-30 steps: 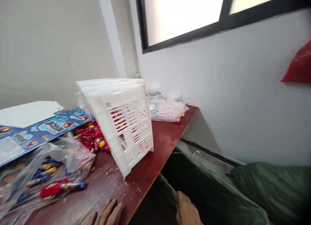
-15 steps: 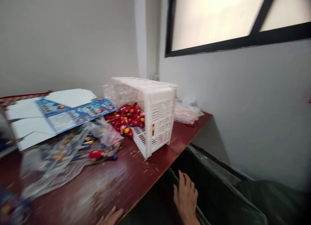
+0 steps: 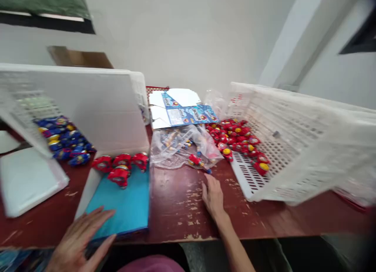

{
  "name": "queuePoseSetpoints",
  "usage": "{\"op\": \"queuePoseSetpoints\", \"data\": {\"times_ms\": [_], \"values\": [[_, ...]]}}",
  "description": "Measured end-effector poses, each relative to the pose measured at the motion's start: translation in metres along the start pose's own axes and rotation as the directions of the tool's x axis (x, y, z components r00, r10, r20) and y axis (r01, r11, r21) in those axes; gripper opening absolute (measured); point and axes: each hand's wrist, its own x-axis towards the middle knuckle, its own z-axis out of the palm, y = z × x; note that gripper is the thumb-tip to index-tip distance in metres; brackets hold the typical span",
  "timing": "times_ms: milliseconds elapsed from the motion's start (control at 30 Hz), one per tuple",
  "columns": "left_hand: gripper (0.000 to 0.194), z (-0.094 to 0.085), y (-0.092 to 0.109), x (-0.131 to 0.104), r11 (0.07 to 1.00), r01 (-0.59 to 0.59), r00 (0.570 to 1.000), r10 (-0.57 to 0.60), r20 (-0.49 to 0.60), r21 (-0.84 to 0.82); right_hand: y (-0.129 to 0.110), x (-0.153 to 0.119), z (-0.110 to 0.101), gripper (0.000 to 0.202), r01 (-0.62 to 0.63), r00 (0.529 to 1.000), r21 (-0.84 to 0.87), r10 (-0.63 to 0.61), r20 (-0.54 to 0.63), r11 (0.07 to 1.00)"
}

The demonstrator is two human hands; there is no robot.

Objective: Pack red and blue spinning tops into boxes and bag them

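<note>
My left hand (image 3: 84, 240) lies with fingers spread at the near left edge of an open box with a blue inside (image 3: 123, 203); it holds nothing. At the back of that box sit several red wrapped pieces (image 3: 119, 174). My right hand (image 3: 213, 194) is over the red-brown table (image 3: 179, 205), fingers apart, with nothing seen in it. Just beyond its fingertips lies a small red and blue item (image 3: 198, 162), by a clear plastic bag (image 3: 164, 148) with more such items.
At the right, a white basket on its side (image 3: 308, 146) holds red wrapped pieces (image 3: 235, 136). Blue wrapped pieces (image 3: 67, 140) fill another white basket at the left (image 3: 32, 82). Flattened printed cardboard (image 3: 188, 113) lies behind the bag. A white tray (image 3: 32, 182) is far left.
The view has swung left, bringing the blue box and left basket into sight. My right hand has moved from beyond the table's edge to above the table; my left hand is now at the box.
</note>
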Motion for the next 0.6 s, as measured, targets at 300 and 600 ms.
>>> {"op": "queuePoseSetpoints", "data": {"times_ms": [300, 600], "values": [[0.061, 0.021, 0.009, -0.006, 0.993, -0.055, 0.962, 0.025, 0.271, 0.102, -0.016, 0.123, 0.084, 0.052, -0.093, 0.941, -0.06, 0.107, 0.32, 0.994], [0.051, 0.013, 0.001, 0.041, 0.959, 0.241, 0.963, -0.255, -0.087, -0.148, 0.007, 0.139, 0.059, 0.041, -0.191, 0.893, 0.068, 0.144, 0.425, 0.979]]}}
